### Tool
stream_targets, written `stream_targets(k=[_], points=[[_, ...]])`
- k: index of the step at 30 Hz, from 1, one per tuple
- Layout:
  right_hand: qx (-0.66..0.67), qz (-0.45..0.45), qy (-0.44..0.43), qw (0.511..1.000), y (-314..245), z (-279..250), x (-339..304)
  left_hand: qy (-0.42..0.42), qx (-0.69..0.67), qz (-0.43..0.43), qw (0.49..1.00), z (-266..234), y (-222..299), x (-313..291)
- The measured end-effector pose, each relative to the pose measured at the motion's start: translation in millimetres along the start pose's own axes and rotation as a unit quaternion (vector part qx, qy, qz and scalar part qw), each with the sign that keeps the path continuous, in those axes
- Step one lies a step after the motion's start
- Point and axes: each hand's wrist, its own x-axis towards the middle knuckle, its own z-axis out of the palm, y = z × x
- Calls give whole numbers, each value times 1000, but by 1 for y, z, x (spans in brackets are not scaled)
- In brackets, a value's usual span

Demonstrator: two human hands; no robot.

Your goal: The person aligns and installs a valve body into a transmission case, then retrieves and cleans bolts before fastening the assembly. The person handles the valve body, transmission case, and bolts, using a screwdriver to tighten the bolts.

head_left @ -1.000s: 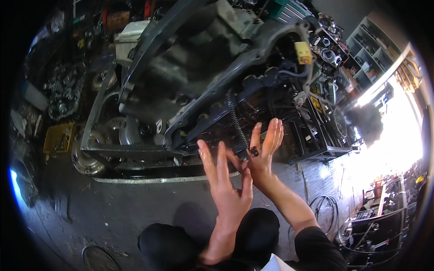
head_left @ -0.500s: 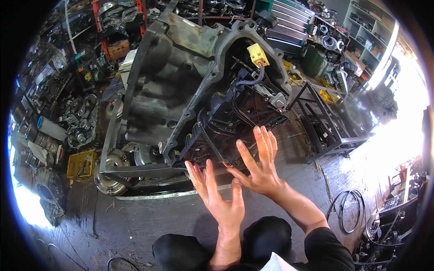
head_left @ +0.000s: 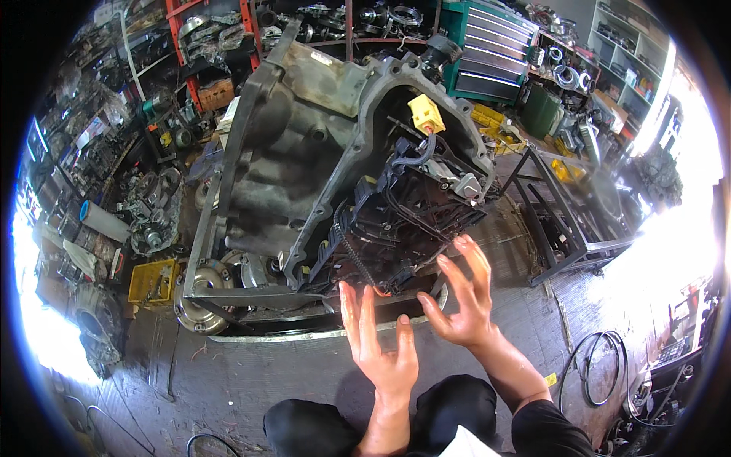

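Note:
My left hand (head_left: 384, 359) is held up in front of a large gearbox housing (head_left: 266, 164), fingers apart and empty. To its right my right hand (head_left: 466, 305) is raised too, fingers spread, with nothing in it. Both hands look wet or oily. The grey metal housing lies tilted, its open side toward the right. Inside sits a dark control unit (head_left: 392, 221) with black wires and a ribbed cable (head_left: 352, 247). A yellow connector plug (head_left: 426, 114) sticks up from a sleeved cable near the top. The fingertips appear just short of the unit's lower edge.
A metal stand (head_left: 259, 293) carries the housing, with a round metal part (head_left: 204, 298) beside it. A yellow bin (head_left: 152, 282) stands left, a black frame (head_left: 579, 244) right. A black hose (head_left: 594, 373) coils on the floor. A green tool chest (head_left: 491, 53) stands behind.
My hands have moved apart; the thumbs were close together before. The right hand has drawn back from the unit. My view has shifted slightly, so the housing sits a little lower in the picture.

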Motion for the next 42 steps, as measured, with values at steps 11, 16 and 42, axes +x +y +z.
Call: stream_targets(k=[11,16,42], points=[[74,247,123,958,51,-31,-39,16,-108,29,994,35,3,-11],[71,339,57,936,84,-105,-3,-161,-42,-28,986,49,60,17],[-203,641,304,675,-141,-800,141,-684,204,-298,634,281,347,91]])
